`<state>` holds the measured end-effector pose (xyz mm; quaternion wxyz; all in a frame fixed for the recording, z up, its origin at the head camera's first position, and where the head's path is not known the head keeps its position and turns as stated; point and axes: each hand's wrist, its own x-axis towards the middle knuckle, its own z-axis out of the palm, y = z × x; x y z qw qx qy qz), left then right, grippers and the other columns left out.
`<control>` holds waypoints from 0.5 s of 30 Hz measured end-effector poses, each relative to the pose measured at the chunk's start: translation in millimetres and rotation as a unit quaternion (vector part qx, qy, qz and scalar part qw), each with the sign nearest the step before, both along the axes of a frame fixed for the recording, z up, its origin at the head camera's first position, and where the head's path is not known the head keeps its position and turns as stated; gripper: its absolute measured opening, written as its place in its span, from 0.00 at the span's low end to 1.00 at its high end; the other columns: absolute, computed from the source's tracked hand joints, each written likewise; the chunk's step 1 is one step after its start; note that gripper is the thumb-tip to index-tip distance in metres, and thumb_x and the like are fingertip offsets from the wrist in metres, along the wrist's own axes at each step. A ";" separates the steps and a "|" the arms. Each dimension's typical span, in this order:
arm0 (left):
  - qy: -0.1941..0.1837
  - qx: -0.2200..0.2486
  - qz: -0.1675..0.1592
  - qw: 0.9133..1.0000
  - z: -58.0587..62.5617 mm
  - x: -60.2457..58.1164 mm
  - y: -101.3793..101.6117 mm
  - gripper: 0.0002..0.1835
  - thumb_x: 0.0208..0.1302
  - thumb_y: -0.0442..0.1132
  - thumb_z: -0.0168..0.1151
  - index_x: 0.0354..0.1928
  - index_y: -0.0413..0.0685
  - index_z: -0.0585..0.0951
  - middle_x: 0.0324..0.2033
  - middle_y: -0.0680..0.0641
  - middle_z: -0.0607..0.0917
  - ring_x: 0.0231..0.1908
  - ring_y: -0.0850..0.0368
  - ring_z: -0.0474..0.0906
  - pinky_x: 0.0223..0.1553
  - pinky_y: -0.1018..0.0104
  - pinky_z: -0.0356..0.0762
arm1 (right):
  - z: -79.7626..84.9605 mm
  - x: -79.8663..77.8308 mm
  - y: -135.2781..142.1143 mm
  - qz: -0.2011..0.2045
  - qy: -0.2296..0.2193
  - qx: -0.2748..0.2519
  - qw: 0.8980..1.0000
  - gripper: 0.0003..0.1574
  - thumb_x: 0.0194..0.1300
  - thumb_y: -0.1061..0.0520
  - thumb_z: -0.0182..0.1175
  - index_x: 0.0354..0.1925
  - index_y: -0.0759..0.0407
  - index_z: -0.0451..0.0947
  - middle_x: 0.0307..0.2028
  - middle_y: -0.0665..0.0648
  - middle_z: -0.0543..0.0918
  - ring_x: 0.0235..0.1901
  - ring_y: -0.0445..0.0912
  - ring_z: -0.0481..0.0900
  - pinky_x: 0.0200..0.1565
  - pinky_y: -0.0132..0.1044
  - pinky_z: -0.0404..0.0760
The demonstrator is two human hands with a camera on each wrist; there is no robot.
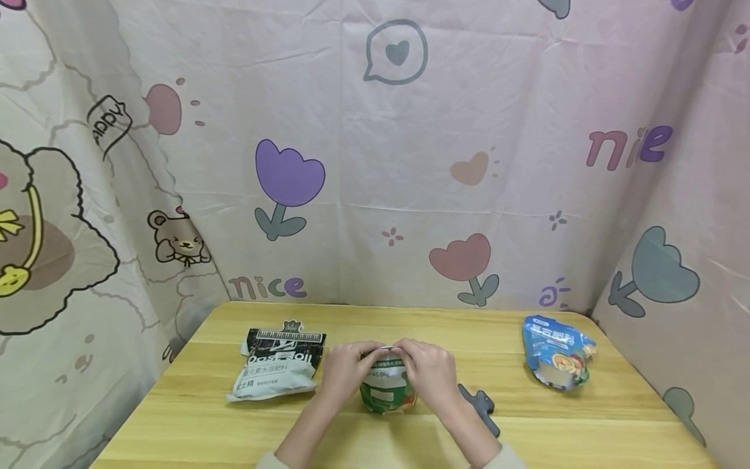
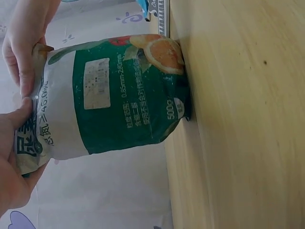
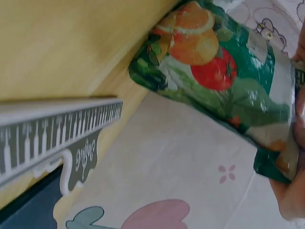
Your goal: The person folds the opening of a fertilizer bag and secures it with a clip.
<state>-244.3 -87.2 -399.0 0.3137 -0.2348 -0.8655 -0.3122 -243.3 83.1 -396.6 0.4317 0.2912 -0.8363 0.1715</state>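
Note:
A green-and-white fertilizer bag printed with fruit and vegetables stands upright on the table between my hands. My left hand pinches one end of its top edge, thumb on the near side. The other end is pinched by my right hand, and the two hands nearly meet at the middle. In the left wrist view the bag is bulging and its printed top band is bent under the fingers. Just right of my right forearm lies a dark bag clip, whose piano-key edge shows in the right wrist view.
To the left lies a black-and-white bag with a piano-key clip across its top. A blue bag sits at the far right of the wooden table. A patterned curtain hangs behind and at both sides.

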 end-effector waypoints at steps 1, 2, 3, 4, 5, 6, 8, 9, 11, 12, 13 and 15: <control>0.000 -0.005 -0.001 1.000 0.4 0.1 -0.1 0.08 0.57 0.46 0.63 0.32 0.51 0.86 0.28 0.52 0.86 0.20 0.64 0.77 0.20 0.73 0.71 | 1.0 0.6 1.2 0.004 -0.008 0.001 1.000 0.03 0.54 0.56 0.66 0.26 0.52 0.80 0.23 0.48 0.83 0.18 0.40 0.79 0.17 0.30 0.74; 0.002 -0.010 -0.001 1.000 0.7 0.4 0.0 0.08 0.57 0.46 0.63 0.32 0.51 0.86 0.28 0.52 0.86 0.22 0.62 0.79 0.22 0.72 0.73 | 1.8 1.2 2.5 0.009 -0.015 0.000 1.000 0.03 0.56 0.56 0.65 0.27 0.53 0.80 0.24 0.49 0.84 0.19 0.41 0.80 0.18 0.30 0.75; 0.006 -0.013 -0.001 1.000 0.9 0.7 0.2 0.08 0.58 0.46 0.62 0.32 0.52 0.86 0.28 0.53 0.86 0.23 0.61 0.80 0.22 0.71 0.74 | 2.5 1.6 3.7 0.012 -0.021 -0.001 1.000 0.03 0.57 0.56 0.63 0.27 0.53 0.80 0.24 0.49 0.84 0.20 0.41 0.81 0.18 0.31 0.76; 0.015 -0.017 0.003 1.000 0.8 0.8 0.6 0.08 0.58 0.46 0.62 0.32 0.51 0.86 0.28 0.53 0.86 0.24 0.60 0.81 0.23 0.70 0.75 | 2.9 1.7 4.8 0.016 -0.025 -0.002 1.000 0.03 0.58 0.57 0.63 0.27 0.53 0.80 0.25 0.50 0.84 0.21 0.42 0.81 0.19 0.31 0.76; 0.026 -0.020 0.008 0.999 0.4 0.9 1.2 0.08 0.58 0.46 0.62 0.32 0.52 0.86 0.28 0.53 0.86 0.25 0.60 0.81 0.24 0.70 0.75 | 3.1 1.6 5.6 0.018 -0.026 -0.003 0.999 0.03 0.58 0.57 0.63 0.28 0.53 0.80 0.25 0.50 0.84 0.21 0.42 0.81 0.19 0.30 0.76; 0.037 -0.020 0.014 0.999 -0.2 1.1 2.0 0.08 0.58 0.46 0.63 0.31 0.51 0.86 0.27 0.53 0.85 0.24 0.60 0.81 0.23 0.71 0.75 | 3.4 1.5 6.3 0.019 -0.026 -0.003 0.999 0.03 0.58 0.57 0.63 0.28 0.54 0.80 0.25 0.50 0.84 0.21 0.42 0.81 0.18 0.30 0.75; 0.058 -0.015 0.025 0.998 -1.4 1.6 4.3 0.07 0.57 0.44 0.64 0.30 0.50 0.86 0.26 0.53 0.85 0.21 0.62 0.80 0.21 0.72 0.74 | 2.9 0.6 6.7 0.016 -0.020 -0.002 1.000 0.02 0.56 0.58 0.65 0.27 0.53 0.80 0.24 0.50 0.84 0.20 0.41 0.80 0.17 0.29 0.74; 0.066 -0.009 0.030 0.997 -2.2 2.0 5.3 0.07 0.56 0.44 0.65 0.29 0.50 0.86 0.25 0.53 0.85 0.20 0.62 0.79 0.21 0.72 0.73 | 2.6 0.1 6.6 0.015 -0.017 -0.002 1.000 0.02 0.55 0.59 0.66 0.27 0.53 0.80 0.24 0.49 0.84 0.19 0.40 0.80 0.17 0.28 0.73; 0.074 0.001 0.039 0.997 -3.7 2.5 7.2 0.06 0.56 0.43 0.65 0.28 0.49 0.86 0.23 0.53 0.85 0.19 0.63 0.79 0.19 0.73 0.72 | 1.4 -0.9 6.0 0.010 -0.011 -0.004 1.000 0.04 0.51 0.60 0.68 0.27 0.53 0.80 0.23 0.49 0.84 0.17 0.40 0.79 0.16 0.28 0.72; 0.075 0.006 0.040 0.996 -4.4 2.7 7.9 0.06 0.56 0.43 0.65 0.28 0.49 0.86 0.23 0.53 0.85 0.19 0.63 0.79 0.19 0.73 0.72 | 1.1 -1.0 6.6 0.013 -0.017 -0.005 1.000 0.04 0.52 0.59 0.67 0.27 0.53 0.80 0.23 0.49 0.84 0.17 0.39 0.79 0.16 0.27 0.72; 0.073 0.008 0.039 0.997 -4.4 2.8 8.0 0.06 0.56 0.42 0.65 0.28 0.49 0.86 0.23 0.53 0.85 0.19 0.63 0.79 0.19 0.73 0.72 | 1.0 -1.2 7.1 0.017 -0.023 -0.008 1.000 0.04 0.52 0.60 0.67 0.27 0.54 0.80 0.23 0.49 0.83 0.17 0.38 0.78 0.16 0.27 0.71; 0.060 0.012 0.020 0.998 -4.4 1.6 5.2 0.06 0.56 0.42 0.65 0.29 0.49 0.86 0.24 0.53 0.85 0.20 0.63 0.79 0.20 0.74 0.73 | 0.8 -1.3 9.4 0.031 -0.039 -0.017 0.999 0.04 0.52 0.60 0.67 0.27 0.54 0.80 0.24 0.48 0.83 0.17 0.37 0.77 0.18 0.26 0.72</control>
